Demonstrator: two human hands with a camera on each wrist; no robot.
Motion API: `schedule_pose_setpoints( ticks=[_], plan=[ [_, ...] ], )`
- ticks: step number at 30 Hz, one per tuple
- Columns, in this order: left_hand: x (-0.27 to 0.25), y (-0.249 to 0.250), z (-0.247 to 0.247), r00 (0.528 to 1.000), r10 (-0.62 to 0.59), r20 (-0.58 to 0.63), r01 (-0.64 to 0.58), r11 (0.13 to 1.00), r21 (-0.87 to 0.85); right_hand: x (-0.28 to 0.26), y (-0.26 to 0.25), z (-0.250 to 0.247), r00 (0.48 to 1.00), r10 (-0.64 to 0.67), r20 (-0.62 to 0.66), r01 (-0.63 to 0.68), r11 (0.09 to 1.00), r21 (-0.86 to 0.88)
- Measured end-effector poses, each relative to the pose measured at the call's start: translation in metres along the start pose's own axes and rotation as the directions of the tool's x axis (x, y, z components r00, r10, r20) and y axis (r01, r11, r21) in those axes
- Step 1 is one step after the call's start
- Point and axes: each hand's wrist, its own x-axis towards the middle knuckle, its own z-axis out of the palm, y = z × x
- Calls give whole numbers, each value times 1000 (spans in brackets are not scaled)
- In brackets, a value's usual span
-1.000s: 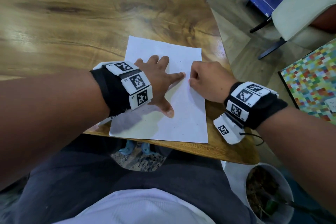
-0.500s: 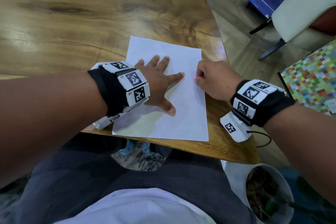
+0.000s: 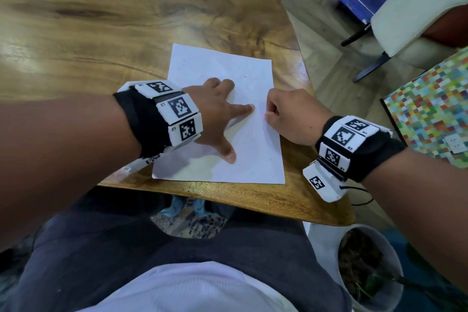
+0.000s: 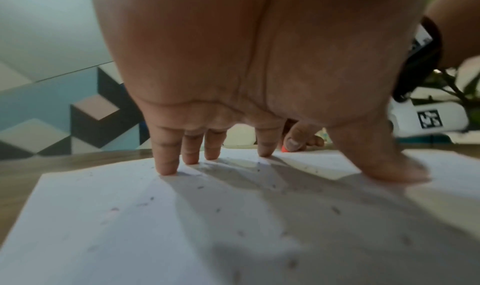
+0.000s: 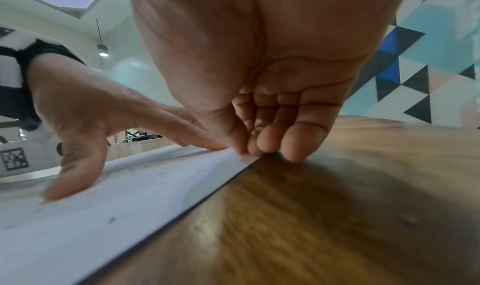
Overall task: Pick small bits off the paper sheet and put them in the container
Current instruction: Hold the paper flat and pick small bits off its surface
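Observation:
A white paper sheet (image 3: 253,157) lies at the near edge of the wooden table (image 3: 126,20), dotted with small dark bits (image 4: 336,209). My left hand (image 3: 222,124) presses flat on the sheet with its fingers spread. My right hand (image 3: 268,115) sits at the sheet's right edge, fingers curled, thumb and forefinger pinched together on the paper. A small orange bit (image 4: 284,149) shows at that pinch. The right wrist view shows the pinch (image 5: 244,148) right on the paper's edge (image 5: 103,207). No container on the table is in view.
A white pot (image 3: 400,273) with soil and a plant stands on the floor at the lower right, below the table corner. A cream chair (image 3: 417,7) and a multicoloured mat (image 3: 430,114) lie to the right. My lap is under the table's near edge.
My right hand has shifted slightly along the sheet's right edge, and an orange spot now shows at its fingertips. The left hand still presses on the paper.

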Motion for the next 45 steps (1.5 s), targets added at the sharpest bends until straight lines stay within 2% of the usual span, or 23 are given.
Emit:
schedule_pose_setpoints(
  ticks=[2, 4, 6, 8, 10, 14, 16, 19, 22, 24, 26, 28, 30, 32, 35, 38, 43, 45],
  plan=[
    [-2, -1, 3, 1000, -4, 8, 4, 1000, 15, -8, -6, -1, 999, -42, 24, 42, 999, -11],
    [-2, 0, 4, 1000, -11, 19, 11, 1000, 24, -24, -15, -3, 987, -119, 110, 121, 993, -12],
    [-2, 1, 4, 1000, -9, 21, 8, 999, 34, -45, -26, -1, 955, -215, 204, 220, 975, -1],
    [-2, 2, 5, 1000, -9, 25, 8, 999, 42, -60, -34, 3, 926, -290, 241, 293, 956, 25],
    [-3, 3, 5, 999, -11, 33, 9, 999, 50, -62, -30, 4, 930, -281, 238, 278, 959, 48],
    [-2, 8, 1, 999, -13, 45, 10, 998, 66, -41, -6, 1, 989, -85, 122, 78, 995, 58],
    [-2, 10, -1, 998, -19, 56, 15, 997, 73, -37, 0, 1, 994, -59, 87, 55, 997, 52],
    [-3, 12, -2, 997, -24, 72, 18, 997, 75, -54, -9, 3, 980, -151, 132, 147, 988, 38],
    [-3, 12, -2, 997, -27, 79, 22, 997, 69, -82, -22, 8, 928, -284, 241, 283, 958, 41],
    [-2, 12, -2, 996, -28, 84, 22, 997, 68, -89, -24, 12, 906, -326, 271, 329, 944, 36],
    [-3, 12, -2, 996, -25, 89, 19, 997, 69, -84, -19, 14, 925, -295, 241, 293, 955, 46],
    [-3, 11, -1, 995, -23, 92, 17, 998, 68, -72, -10, 11, 968, -191, 160, 187, 982, 40],
    [-4, 11, -1, 995, -24, 92, 17, 997, 73, -63, -2, 7, 991, -98, 95, 96, 995, 26],
    [-5, 12, -1, 995, -30, 95, 23, 997, 77, -62, -5, 6, 992, -87, 95, 85, 996, 23],
    [-5, 14, -1, 994, -33, 105, 26, 997, 68, -74, -27, 10, 960, -200, 195, 199, 980, 29],
    [-6, 13, 0, 993, -35, 111, 28, 998, 62, -74, -39, 12, 946, -254, 201, 254, 967, 29],
    [-7, 11, 1, 994, -26, 103, 20, 998, 58, -39, -8, 4, 996, -34, 83, 29, 998, 63],
    [-7, 10, 2, 995, -26, 100, 21, 998, 56, -35, -1, 1, 998, -4, 66, 1, 999, 48]
  ],
)
